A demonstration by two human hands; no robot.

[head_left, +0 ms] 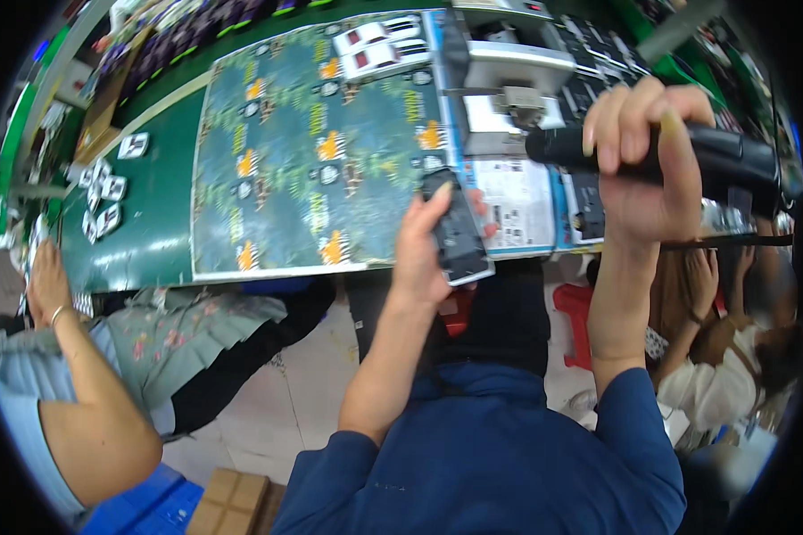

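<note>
A small dark oblong part [458, 234] with a pale lower edge is being held by the left hand [424, 254], just below the near edge of the large printed sheet [303, 152] that is being taken here as the landmark. The thumb is being laid along the part's left side and the other fingers are being curled behind it, so the part is being gripped closely, its long side tilted a little.

A thick black cylindrical tool [678, 153] is being grasped by the right hand [638, 147], well to the right of the printed sheet and raised above the table. All the fingers are being wrapped fully round the barrel, with no gap showing; the tool is being held roughly level, its blunt end pointing towards the sheet.

Beside the sheet's right edge, a grey machine [509, 71] and a flat white-and-blue printed card [522, 201] are being seen. At the sheet's far edge, two white toy cars [379, 45] are being kept. To the left of the sheet, small white pieces [107, 201] are being scattered over the green table [165, 152]. Nearer than the sheet's left corner, another person's arm [80, 374] is being rested by the table edge.
</note>
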